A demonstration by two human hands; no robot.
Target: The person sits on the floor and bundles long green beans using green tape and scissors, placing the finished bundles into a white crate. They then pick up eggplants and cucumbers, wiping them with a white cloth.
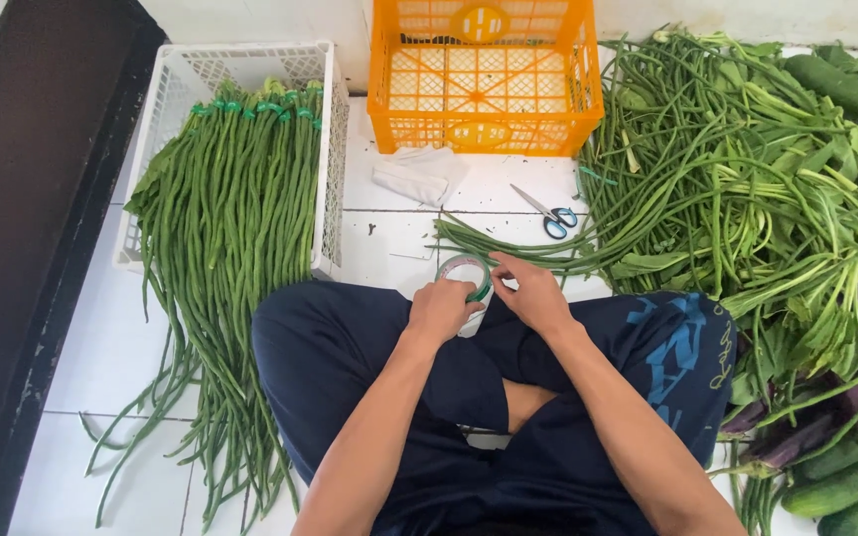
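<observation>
**Tape roll in both hands above crossed legs**

The left hand (pixel 441 308) grips a green tape roll (pixel 467 276), its open ring facing up; the right hand (pixel 531 295) pinches its edge. Just beyond, a long-bean bundle (pixel 508 253) lies left to right. The white crate (pixel 191 74) holds tied long beans (pixel 235 189) pointing toward the person; the orange crate (pixel 486 74) holds nothing visible.

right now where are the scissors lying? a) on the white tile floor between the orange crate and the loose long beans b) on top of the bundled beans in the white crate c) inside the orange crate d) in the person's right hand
a: the scissors lie open on the white tile floor, just below the orange crate and beside the loose long beans, untouched by either hand.
</observation>
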